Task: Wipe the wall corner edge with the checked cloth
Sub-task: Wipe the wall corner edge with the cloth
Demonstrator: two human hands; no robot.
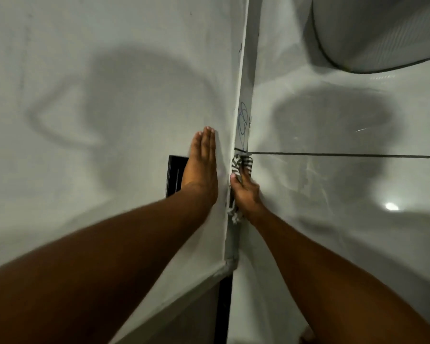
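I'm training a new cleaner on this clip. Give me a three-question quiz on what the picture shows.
1. True or false: the left hand lies flat and open on the wall, holding nothing.
2. Which hand presses the checked cloth to the wall corner edge? A) left B) right C) both
3. Fill in: the blue pen scribbles on the corner edge sit ____ the cloth in the picture.

Key: 1 true. 2 B, the right hand grips the cloth against the edge. 3 above; the scribbles lie further up the strip than the cloth.
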